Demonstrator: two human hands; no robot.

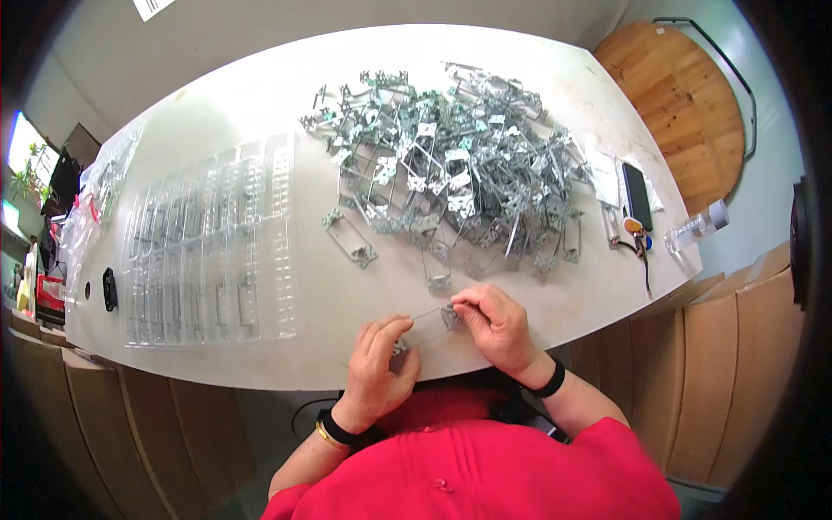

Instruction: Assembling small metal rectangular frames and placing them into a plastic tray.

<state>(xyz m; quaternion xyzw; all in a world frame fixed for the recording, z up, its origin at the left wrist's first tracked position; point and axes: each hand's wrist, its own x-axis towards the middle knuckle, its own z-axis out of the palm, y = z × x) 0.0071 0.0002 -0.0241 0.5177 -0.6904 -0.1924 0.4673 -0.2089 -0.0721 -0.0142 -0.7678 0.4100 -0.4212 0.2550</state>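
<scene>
Near the table's front edge, both hands hold one small metal frame (450, 318) with thin wire sides and flat stamped plates at its ends. My left hand (380, 368) closes its fingers and thumb on the left end, partly hiding that plate. At the other end, my right hand (496, 325) pinches beside the right plate. Just beyond the hands spreads a large tangled heap of similar metal frames (459, 173). One loose frame (351, 241) lies at the heap's left edge.
Left of the heap lies a clear plastic tray (282, 303) with frames in its compartments. A black clip-like object (109, 289) and plastic bags (94, 208) are further left. At the right are a phone (637, 198), a small orange-and-blue-handled tool (635, 227) and a clear bottle (698, 223).
</scene>
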